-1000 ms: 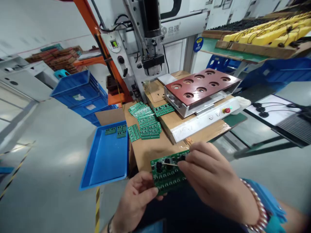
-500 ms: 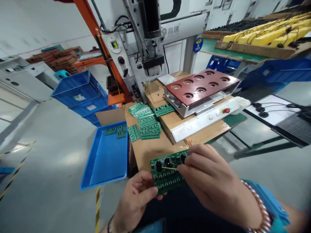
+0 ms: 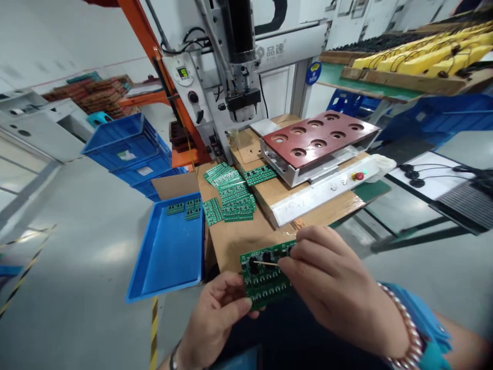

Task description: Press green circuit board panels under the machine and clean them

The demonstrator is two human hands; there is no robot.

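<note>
My left hand point(image 3: 223, 313) grips the lower left corner of a green circuit board point(image 3: 265, 288), thumb on top and fingers beneath. The board carries round black components along its far side and rows of small parts nearer me. A thin pale stick point(image 3: 265, 263), like a toothpick or swab, is pinched in my right hand point(image 3: 331, 282). Its tip touches, or is right at, the leftmost black component point(image 3: 253, 265). My right hand covers the board's right end.
Loose circuit boards point(image 3: 233, 192) lie overlapping on the cardboard-covered bench point(image 3: 227, 244). A blue tray point(image 3: 169, 257) with several small boards stands left. Beyond are a red fixture plate point(image 3: 319, 136) with round recesses, a machine head point(image 3: 242, 100) and stacked blue crates point(image 3: 127, 146).
My right hand has shifted slightly left with the stick, whose tip has moved a little over the leftmost black component. The left hand keeps its hold on the board.
</note>
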